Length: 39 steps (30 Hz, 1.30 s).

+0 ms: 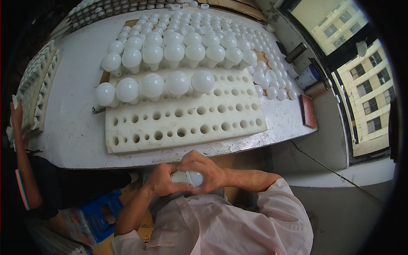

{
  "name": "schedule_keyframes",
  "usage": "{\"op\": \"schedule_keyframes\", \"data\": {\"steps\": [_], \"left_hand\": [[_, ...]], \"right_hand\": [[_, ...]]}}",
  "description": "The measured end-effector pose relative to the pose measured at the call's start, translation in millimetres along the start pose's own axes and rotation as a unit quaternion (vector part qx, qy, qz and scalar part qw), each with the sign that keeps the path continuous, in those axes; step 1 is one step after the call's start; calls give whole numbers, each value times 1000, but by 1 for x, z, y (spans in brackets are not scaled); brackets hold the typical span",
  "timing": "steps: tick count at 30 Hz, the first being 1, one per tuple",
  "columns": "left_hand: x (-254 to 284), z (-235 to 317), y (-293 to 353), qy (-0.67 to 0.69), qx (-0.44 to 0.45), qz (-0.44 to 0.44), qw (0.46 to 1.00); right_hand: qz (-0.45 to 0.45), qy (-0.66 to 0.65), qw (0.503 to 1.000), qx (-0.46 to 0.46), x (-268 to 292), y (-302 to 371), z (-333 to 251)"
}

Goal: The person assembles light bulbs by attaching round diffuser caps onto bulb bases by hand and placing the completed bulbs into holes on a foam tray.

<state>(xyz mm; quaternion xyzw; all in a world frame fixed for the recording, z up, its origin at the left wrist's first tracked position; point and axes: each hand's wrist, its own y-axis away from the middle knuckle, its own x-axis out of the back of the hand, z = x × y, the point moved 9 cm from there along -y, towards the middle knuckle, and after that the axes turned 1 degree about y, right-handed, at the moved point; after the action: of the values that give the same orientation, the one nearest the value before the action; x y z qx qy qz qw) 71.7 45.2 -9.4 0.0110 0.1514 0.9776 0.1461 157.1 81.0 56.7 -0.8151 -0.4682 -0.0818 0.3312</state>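
Close to my body, just off the table's front edge, both my hands are closed round one white light bulb (187, 177). My left hand (160, 180) grips its base end, while my right hand (206, 172) wraps the rounded dome end. The bulb lies sideways between them, partly covered by fingers. Beyond my hands a thick white foam tray (187, 144) with rows of round holes rests on the table. Bulbs (152, 86) stand dome up in its farther rows, and its nearer two rows show bare holes.
Many white domes (272, 80) spread behind and right of the tray on the white table (76, 127). A red box (308, 111), a jar (308, 76) and a thermos (296, 53) line the right edge by the window. At left, a co-worker's arm (21, 144) reaches to another tray (40, 89).
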Motion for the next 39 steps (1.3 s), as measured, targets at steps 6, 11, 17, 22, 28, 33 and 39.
{"op": "schedule_keyframes", "data": {"steps": [6,11,17,22,28,33,39], "left_hand": [[-2,-9,-7,-7,58,-18,998],[-4,-38,-15,267,53,-77,959],[4,-14,-12,346,-17,15,938],[29,-8,-2,248,-79,87,962],[64,-9,27,200,-124,183,955],[130,-33,82,171,-159,354,906],[242,-26,146,-20,-110,657,746]], "right_hand": [[7,-26,999,-17,2,9,14],[66,-12,986,-153,18,3,24],[216,120,957,-152,127,9,40],[268,332,896,-125,214,-28,73],[193,282,928,-149,219,-47,93],[356,135,918,-115,262,-4,109],[251,402,782,-404,352,112,224]]}}
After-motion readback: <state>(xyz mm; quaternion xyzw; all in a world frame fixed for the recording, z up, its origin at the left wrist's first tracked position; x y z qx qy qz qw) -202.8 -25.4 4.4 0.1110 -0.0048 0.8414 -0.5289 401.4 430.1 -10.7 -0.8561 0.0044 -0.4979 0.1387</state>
